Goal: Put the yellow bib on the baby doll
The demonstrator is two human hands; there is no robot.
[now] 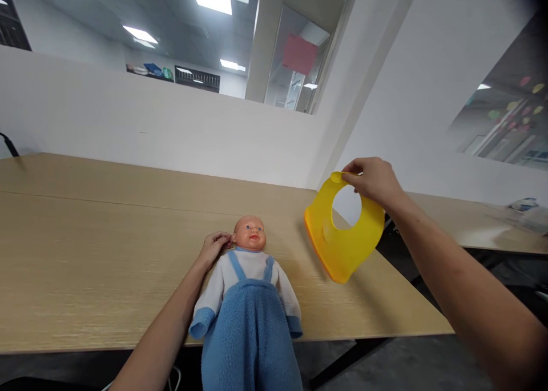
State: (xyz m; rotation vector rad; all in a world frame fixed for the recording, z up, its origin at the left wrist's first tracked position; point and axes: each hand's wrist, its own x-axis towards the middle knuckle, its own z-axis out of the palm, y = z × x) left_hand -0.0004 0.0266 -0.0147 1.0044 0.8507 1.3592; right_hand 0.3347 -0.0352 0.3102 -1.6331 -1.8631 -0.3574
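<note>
A baby doll [252, 288] lies face up on the table, dressed in a white top with blue cuffs and fuzzy blue overalls. Its legs reach past the table's front edge. My left hand [213, 247] is at the left side of the doll's head, fingers bent and fingertips against it near the ear; part of the grip is hidden. To the right of the doll, my right hand [372, 178] pinches the top neck strap of a yellow silicone bib [355, 242]. The bib hangs tilted above the table, its neck hole facing me and an orange-tinted lower edge toward the left.
The light wooden table [107, 254] runs up to a white wall [171, 134] with windows above it. A second table [449, 220] stands at the right, with blurred items [526, 208] on it. A black cable end [8, 145] shows at the far left.
</note>
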